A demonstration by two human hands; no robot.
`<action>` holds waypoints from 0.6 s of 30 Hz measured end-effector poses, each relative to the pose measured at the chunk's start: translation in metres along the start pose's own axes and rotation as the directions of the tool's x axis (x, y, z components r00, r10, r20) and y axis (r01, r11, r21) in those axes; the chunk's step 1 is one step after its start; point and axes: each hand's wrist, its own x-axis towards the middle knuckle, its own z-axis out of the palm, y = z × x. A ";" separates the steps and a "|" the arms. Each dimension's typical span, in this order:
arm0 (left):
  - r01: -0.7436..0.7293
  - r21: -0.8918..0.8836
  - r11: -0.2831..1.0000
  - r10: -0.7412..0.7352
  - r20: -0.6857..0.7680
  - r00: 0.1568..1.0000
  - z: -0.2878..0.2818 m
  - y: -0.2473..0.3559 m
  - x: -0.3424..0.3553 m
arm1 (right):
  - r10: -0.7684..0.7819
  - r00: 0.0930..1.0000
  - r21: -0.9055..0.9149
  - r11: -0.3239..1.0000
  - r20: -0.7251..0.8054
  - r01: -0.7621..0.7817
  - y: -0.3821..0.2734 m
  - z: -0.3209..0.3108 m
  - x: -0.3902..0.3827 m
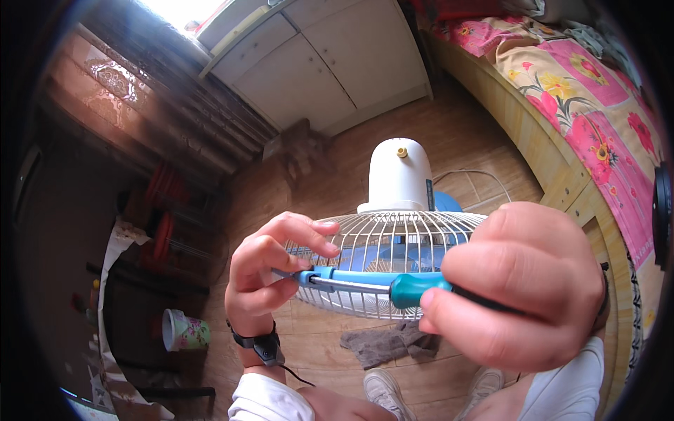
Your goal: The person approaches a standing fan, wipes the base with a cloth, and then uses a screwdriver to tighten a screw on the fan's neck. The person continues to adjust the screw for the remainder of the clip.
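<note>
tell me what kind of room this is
Most likely a bedroom in a home. A bed with a floral pink and yellow cover runs along the right, white cabinet doors stand against the far wall, and the floor is wood-look tile under the white fan being worked on.

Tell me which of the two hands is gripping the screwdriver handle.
The right hand: it wraps the teal handle of the screwdriver. The left hand instead pinches at the shaft's tip, against the rim of the white fan grille.
</note>
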 end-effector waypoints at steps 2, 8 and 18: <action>-0.003 -0.067 0.998 0.006 0.045 0.999 -0.006 -0.003 0.004 | 0.033 0.999 0.053 0.998 0.026 -0.034 0.004 -0.001 -0.001; -0.019 -0.157 0.987 0.043 0.150 0.988 -0.027 -0.029 0.024 | 0.189 0.964 0.013 0.981 0.188 -0.195 0.027 -0.009 0.007; 0.056 -0.150 0.987 -0.040 0.110 0.993 -0.029 -0.038 0.031 | 0.339 0.922 0.190 0.908 0.188 -0.373 0.056 -0.002 -0.004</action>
